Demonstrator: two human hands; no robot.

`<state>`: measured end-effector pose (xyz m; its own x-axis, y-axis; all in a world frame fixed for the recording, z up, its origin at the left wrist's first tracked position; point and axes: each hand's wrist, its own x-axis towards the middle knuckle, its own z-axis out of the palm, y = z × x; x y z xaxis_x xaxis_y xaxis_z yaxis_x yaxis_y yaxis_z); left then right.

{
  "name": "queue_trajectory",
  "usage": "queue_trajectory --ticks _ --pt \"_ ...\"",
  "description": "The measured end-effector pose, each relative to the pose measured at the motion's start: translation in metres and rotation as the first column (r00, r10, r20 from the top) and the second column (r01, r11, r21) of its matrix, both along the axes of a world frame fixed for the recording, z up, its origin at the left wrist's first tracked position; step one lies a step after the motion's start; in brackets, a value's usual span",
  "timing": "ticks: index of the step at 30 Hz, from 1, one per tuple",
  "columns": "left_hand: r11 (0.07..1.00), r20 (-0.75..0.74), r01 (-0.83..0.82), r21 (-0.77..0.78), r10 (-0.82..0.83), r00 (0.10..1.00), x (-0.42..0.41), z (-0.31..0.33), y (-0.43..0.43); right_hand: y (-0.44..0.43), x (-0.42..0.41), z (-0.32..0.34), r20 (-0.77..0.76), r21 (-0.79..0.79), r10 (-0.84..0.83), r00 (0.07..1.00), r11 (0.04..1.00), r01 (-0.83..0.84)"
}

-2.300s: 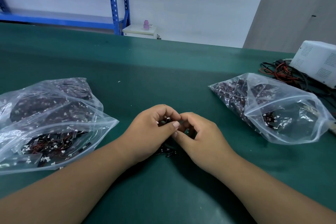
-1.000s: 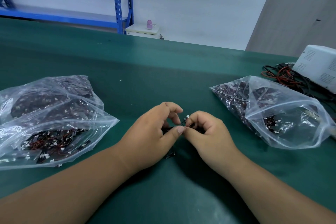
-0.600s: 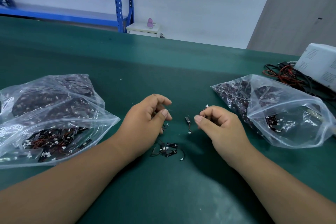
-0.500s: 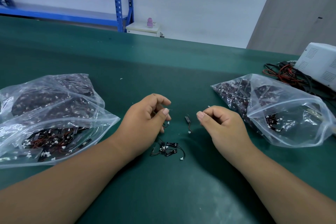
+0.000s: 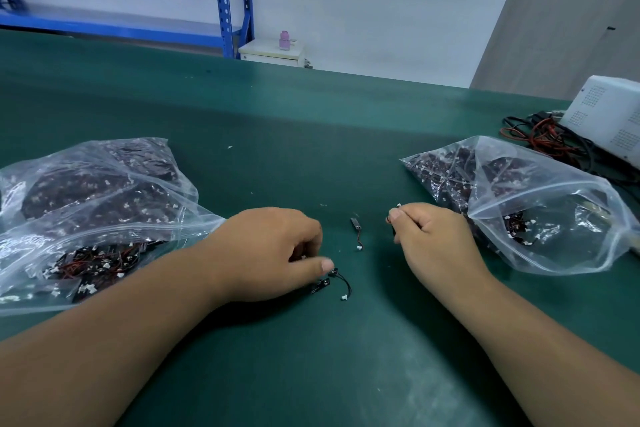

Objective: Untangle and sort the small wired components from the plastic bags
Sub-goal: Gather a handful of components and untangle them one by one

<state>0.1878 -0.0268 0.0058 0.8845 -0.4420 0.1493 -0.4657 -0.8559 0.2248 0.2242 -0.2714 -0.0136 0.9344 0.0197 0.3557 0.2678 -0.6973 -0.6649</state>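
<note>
Right hand (image 5: 429, 239) pinches a wired component (image 5: 398, 206), 3 o'clock of loose piece (image 5: 356, 229). Left hand (image 5: 273, 253) curls over tangle (image 5: 332, 282); cannot tell whether it grips.

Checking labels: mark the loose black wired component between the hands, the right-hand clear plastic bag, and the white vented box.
Loose black wired component (image 5: 355, 223): head view, black body.
Right-hand clear plastic bag (image 5: 561, 211): head view, bare film.
White vented box (image 5: 602, 121): head view, side face.
</note>
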Motion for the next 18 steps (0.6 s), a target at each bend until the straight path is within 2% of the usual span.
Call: queue_trajectory --ticks 5,8,11,14,18 --pt "0.995 0.009 0.076 0.059 -0.076 0.997 -0.001 0.0 0.0 -0.001 0.002 -0.002 -0.074 -0.03 0.005 0.997 1.0 -0.007" --pt "0.999 0.03 0.045 0.028 -0.045 0.999 0.0 -0.002 -0.001 0.0 0.001 -0.003 -0.103 -0.02 0.047 0.994 0.999 -0.049" --pt "1.0 0.069 0.005 -0.003 -0.004 0.998 0.002 -0.007 -0.004 0.0 0.002 -0.002 -0.063 0.04 0.081 0.995 0.996 -0.078" --pt "1.0 0.095 -0.022 -0.02 0.024 0.995 0.003 -0.011 -0.007 -0.001 0.003 -0.001 -0.046 0.03 0.085 0.995 0.996 -0.084" --pt "0.998 0.05 -0.023 -0.059 0.026 0.998 0.007 -0.013 -0.007 -0.001 0.004 -0.004 -0.085 0.011 0.064 0.994 0.998 -0.063"
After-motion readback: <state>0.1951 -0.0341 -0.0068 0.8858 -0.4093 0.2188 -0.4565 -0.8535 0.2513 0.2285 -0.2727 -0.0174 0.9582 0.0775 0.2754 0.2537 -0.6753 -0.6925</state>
